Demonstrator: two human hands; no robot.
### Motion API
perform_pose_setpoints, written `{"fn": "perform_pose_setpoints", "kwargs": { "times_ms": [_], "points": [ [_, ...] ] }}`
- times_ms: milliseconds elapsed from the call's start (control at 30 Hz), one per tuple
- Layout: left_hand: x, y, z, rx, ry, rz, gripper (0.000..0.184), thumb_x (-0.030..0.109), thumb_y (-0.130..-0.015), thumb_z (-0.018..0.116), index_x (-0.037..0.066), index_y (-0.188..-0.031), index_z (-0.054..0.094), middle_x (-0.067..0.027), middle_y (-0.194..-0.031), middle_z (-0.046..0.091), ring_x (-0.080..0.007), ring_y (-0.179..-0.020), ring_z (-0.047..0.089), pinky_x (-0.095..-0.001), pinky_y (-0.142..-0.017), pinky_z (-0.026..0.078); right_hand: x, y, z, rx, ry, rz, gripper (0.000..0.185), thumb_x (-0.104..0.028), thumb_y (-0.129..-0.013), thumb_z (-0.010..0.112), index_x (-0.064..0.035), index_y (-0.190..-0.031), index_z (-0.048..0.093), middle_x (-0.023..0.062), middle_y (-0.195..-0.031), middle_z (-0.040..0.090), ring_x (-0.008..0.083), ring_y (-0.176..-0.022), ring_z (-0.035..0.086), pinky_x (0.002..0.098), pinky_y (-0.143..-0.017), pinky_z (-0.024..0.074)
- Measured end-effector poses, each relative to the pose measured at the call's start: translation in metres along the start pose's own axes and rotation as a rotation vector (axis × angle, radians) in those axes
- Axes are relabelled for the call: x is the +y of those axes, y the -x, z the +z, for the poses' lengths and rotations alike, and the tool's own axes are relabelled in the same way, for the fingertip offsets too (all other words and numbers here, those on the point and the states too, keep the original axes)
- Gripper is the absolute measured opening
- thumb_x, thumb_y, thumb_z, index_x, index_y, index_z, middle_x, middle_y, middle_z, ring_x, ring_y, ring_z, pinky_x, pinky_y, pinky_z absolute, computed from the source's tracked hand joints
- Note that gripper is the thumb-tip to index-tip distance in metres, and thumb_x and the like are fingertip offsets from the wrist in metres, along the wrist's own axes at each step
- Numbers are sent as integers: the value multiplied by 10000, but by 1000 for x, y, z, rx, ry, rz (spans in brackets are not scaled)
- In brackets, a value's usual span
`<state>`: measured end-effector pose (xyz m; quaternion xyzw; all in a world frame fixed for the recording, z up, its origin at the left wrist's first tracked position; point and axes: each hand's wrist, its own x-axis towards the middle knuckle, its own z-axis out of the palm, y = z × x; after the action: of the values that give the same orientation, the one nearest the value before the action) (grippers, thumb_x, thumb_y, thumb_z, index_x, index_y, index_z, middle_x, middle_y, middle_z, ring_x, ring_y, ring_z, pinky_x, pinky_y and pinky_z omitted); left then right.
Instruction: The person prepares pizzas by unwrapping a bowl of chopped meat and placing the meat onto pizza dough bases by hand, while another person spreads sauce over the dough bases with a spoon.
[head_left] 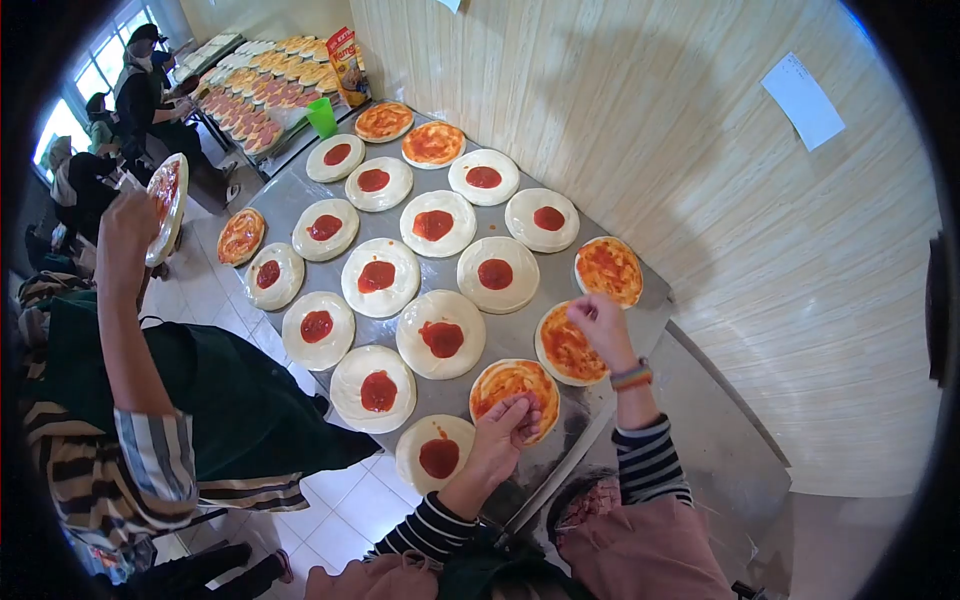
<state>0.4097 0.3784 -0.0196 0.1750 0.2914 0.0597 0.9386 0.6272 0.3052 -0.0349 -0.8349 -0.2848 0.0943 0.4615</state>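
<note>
My left hand (503, 436) is closed, thumb and fingertips pressed together, over the lower edge of a sauced pizza base (514, 386). To its right, my right hand (602, 330) is also closed, with curled fingers over another pizza base (570, 352) spread with red sauce. Whatever either hand pinches, if anything, is too small or hidden to make out. A third sauced pizza base (609, 270) lies just beyond my right hand. Left of my left hand, a pale pizza base (458, 428) carries a round pool of red sauce in its middle.
More dough rounds with sauce cover the metal table (285, 205). At left a co-worker's hand (128, 222) holds up a sauced pizza base (167, 208). A green cup (321, 118) and red pouch (347, 68) stand at the far end. A wall (620, 130) runs along the right.
</note>
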Motion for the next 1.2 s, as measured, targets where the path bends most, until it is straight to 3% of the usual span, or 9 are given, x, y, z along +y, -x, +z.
{"fn": "perform_pose_setpoints", "kwargs": {
  "times_ms": [133,367,467,533,767,933,1033,1067,1200],
  "points": [
    [2,-8,0,2,-21,54,158,130,-838,518,41,-968,521,-23,-852,570,-100,-752,556,-217,-646,477,-75,54,-13,-590,-162,1,177,-149,-728,632,8,-804,604,79,-715,602,112,-638,556,241,-586,439],
    [-3,-12,3,25,-36,104,138,133,-841,516,35,-934,541,-15,-800,566,-82,-709,546,-204,-624,461,-58,54,-1,-394,-232,79,124,-84,-755,600,17,-827,603,44,-743,613,75,-653,541,213,-612,438],
    [0,-9,1,46,-53,83,139,135,-841,517,39,-939,542,-12,-815,569,-80,-715,545,-207,-624,459,-28,30,6,-283,-336,124,129,-98,-722,619,15,-784,614,94,-686,612,140,-622,571,253,-592,444],
    [-1,-8,-5,18,-41,77,139,135,-836,524,44,-941,538,-10,-829,573,-89,-728,556,-212,-630,471,2,12,12,-156,38,37,122,-114,-693,633,-3,-743,619,100,-679,615,164,-619,580,273,-586,447],
    [4,2,-6,29,-25,42,160,149,-834,529,41,-951,539,-12,-848,577,-85,-737,545,-218,-645,461,35,-13,27,-75,144,236,130,-145,-644,652,-28,-680,609,110,-658,609,201,-621,588,305,-579,448],
    [4,-2,-12,14,-12,42,149,133,-830,531,48,-952,543,-6,-867,582,-88,-748,564,-212,-639,482,31,-10,34,103,407,26,98,-114,-677,623,-22,-705,603,121,-729,587,241,-641,565,307,-588,445],
    [8,-4,-5,47,-15,51,144,130,-825,540,45,-941,537,-14,-861,581,-90,-735,557,-217,-629,475,-8,5,22,142,242,-70,100,-97,-695,615,-23,-762,605,111,-747,568,230,-636,550,296,-584,442],
    [9,-5,-3,72,-16,58,143,129,-821,548,40,-932,534,-21,-852,579,-92,-725,553,-221,-622,469,-15,13,20,139,242,-69,100,-97,-695,615,-23,-762,605,111,-747,568,230,-636,550,296,-584,442],
    [6,-10,-4,27,-35,68,141,130,-820,548,58,-938,522,-5,-832,569,-87,-735,549,-217,-634,475,-59,57,11,-363,-156,15,140,-118,-729,616,-5,-809,598,78,-718,584,146,-641,549,258,-581,436]
  ]
}}
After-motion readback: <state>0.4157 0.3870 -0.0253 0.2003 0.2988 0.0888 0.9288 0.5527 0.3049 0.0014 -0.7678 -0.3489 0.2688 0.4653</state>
